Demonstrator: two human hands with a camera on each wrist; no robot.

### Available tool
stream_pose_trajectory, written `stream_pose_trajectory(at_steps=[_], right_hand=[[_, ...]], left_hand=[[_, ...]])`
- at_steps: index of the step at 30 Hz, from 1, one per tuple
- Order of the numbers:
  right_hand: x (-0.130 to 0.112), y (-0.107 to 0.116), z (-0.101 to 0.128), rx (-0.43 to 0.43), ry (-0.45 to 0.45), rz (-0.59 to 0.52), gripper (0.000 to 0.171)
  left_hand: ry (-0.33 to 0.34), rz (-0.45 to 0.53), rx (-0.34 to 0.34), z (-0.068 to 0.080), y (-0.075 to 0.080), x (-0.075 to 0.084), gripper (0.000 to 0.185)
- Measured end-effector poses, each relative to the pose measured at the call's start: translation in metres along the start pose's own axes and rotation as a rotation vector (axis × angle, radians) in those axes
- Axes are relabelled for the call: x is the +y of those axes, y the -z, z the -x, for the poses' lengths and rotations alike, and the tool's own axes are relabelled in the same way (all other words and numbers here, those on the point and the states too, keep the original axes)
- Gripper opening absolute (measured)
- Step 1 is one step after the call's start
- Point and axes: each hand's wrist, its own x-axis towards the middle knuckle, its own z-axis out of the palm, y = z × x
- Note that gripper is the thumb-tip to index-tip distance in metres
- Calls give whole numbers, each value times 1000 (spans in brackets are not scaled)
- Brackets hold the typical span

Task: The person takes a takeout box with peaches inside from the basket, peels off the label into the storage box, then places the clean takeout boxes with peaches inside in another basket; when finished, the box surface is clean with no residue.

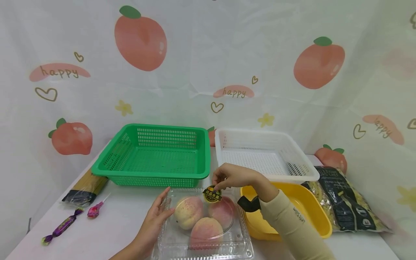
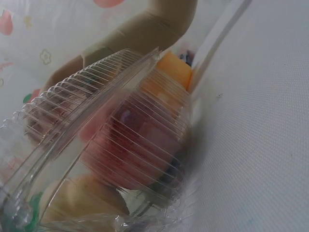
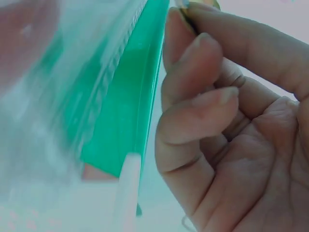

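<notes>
Head view: rests a clear plastic box (image 1: 173,236) of peaches (image 1: 206,229) on the near part of the table (image 1: 107,220), in front of a green basket (image 1: 151,174) and a white basket (image 1: 292,178), with a yellow tub (image 1: 305,200) just beside its right, perhaps for working room. Lays the left hand (image 1: 155,216) along the box's left side, fingers fairly straight and holding nothing, thumb over the lid (image 1: 234,234), probably against sliding. Pinches a black-and-gold sticker (image 1: 212,195) by its edge with the right hand (image 1: 234,176), other fingers curled inward (plainest from the right wrist), likely for finer control. Cannot tell any sticking contact between sticker and lid.
</notes>
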Motion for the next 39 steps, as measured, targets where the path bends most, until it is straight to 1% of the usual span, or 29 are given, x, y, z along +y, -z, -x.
stream_pose_trajectory(at_steps=[8,22,30,35,39], right_hand=[[15,11,23,81,-52,-67,9],[46,19,61,99,-85,-172,17],[57,18,79,127,-107,-185,20],[64,18,89,161,-115,-187,21],[69,18,97,180,-152,-199,21]], left_hand=[[-2,1,1,0,0,-1,64],[-12,-5,4,0,0,-1,63],[-14,-2,-4,0,0,-1,63],[-14,-2,-3,0,0,-1,63],[-17,2,4,0,-1,-1,63]])
